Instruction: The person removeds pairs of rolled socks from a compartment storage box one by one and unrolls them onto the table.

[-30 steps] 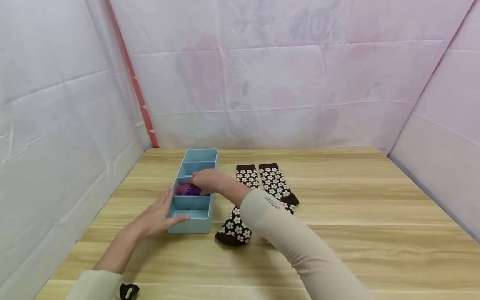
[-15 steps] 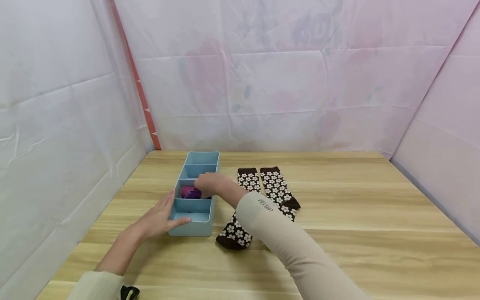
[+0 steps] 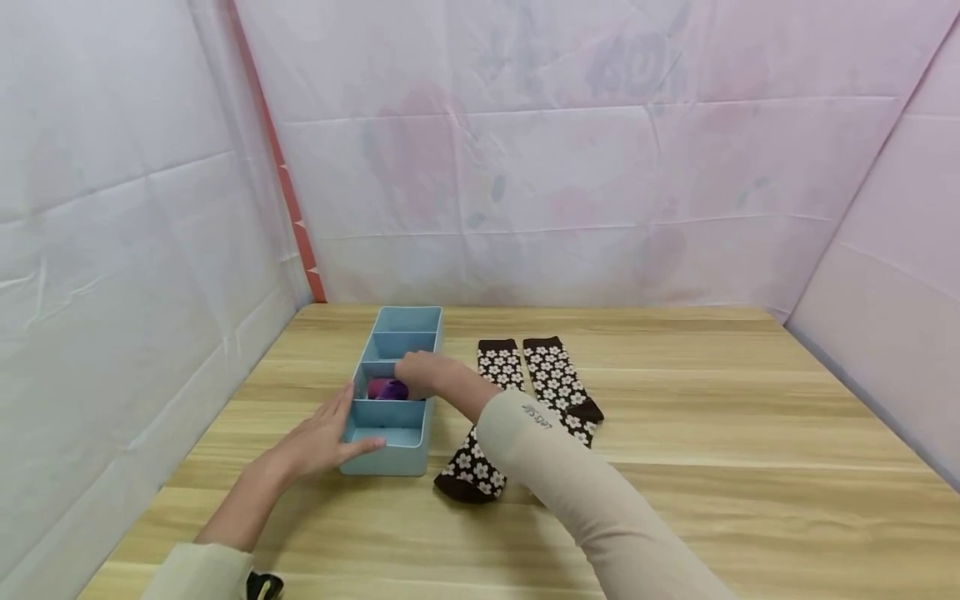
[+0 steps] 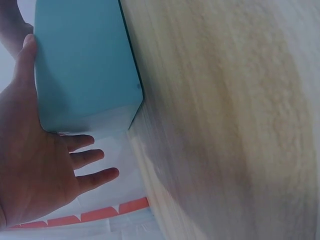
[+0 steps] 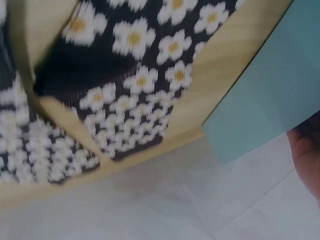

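A light blue divided box [image 3: 386, 461] stands on the table's left half, with several compartments in a row. In one middle compartment lies a small folded bundle of purple and magenta cloth [image 3: 387, 389]. My right hand [image 3: 423, 373] reaches down into that compartment against the bundle's right side; its fingertips are hidden inside. My left hand [image 3: 318, 437] lies along the box's left side, thumb out at the near end. In the left wrist view its fingers [image 4: 95, 179] are straight and spread beside the box.
Two dark brown socks with white flowers [image 3: 555, 375] lie flat to the right of the box, partly beneath my right forearm. A small black object [image 3: 264, 586] sits by the left sleeve. White cloth walls [image 3: 480, 167] surround the wooden table [image 3: 720, 417].
The purple bundle has shifted slightly right within its compartment, away from the left wall, along with my right hand. My left hand stays at the box. The whole head view has drifted a little.
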`<control>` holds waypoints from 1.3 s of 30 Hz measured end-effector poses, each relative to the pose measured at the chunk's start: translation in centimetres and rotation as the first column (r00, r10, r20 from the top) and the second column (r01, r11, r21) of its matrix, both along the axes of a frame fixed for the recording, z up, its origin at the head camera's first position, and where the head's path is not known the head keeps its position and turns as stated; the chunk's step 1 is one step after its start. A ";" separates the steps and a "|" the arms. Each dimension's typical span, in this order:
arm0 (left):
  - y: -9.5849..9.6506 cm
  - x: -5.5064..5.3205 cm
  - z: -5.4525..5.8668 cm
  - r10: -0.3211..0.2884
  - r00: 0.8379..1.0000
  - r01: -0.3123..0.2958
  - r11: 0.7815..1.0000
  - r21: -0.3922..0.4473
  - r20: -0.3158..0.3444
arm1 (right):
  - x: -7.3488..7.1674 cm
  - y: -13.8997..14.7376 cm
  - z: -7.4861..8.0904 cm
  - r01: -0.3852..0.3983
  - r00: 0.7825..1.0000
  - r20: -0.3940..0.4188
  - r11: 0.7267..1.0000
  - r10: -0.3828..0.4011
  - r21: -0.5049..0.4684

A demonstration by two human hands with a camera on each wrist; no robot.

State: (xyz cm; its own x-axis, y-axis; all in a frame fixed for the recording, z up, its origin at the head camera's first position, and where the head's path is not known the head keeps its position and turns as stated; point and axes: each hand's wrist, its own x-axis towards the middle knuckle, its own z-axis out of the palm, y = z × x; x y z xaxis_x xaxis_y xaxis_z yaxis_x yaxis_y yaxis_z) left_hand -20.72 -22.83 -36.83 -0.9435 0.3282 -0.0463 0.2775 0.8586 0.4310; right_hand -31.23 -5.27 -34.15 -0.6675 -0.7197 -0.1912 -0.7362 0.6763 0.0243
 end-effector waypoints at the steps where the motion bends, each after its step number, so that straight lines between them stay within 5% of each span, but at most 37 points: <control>1: 0.0 0.0 0.0 0.002 1.000 -0.002 1.000 0.001 0.001 | 0.1 0.0 0.0 0.000 1.000 -0.010 1.000 0.000 0.002; 9: 0.0 0.0 -0.1 0.003 1.000 -0.003 1.000 0.030 -0.003 | 0.1 -0.2 0.3 -0.040 0.996 -0.085 0.999 0.041 0.012; 21: 0.1 0.3 0.2 0.006 1.000 -0.007 0.999 0.037 0.029 | 0.0 0.0 0.3 -0.031 0.997 -0.078 0.999 0.028 -0.041; 31: -0.2 0.0 0.1 0.006 0.999 -0.007 0.999 0.034 0.043 | 0.7 -0.8 0.6 0.023 0.997 -0.078 0.997 -0.017 0.070; 39: -0.2 0.0 0.4 0.005 0.999 -0.006 1.000 0.020 0.035 | -0.2 -0.5 0.0 0.006 0.998 -0.061 1.000 -0.006 0.007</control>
State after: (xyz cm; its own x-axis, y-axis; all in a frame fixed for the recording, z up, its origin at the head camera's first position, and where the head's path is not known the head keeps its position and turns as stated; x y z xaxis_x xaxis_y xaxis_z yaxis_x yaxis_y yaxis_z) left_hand -20.69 -23.03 -36.47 -0.9432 0.3241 -0.0732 0.2571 0.8513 0.4573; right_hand -31.41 -5.80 -34.17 -0.6825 -0.7141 -0.1557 -0.7290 0.6805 0.0740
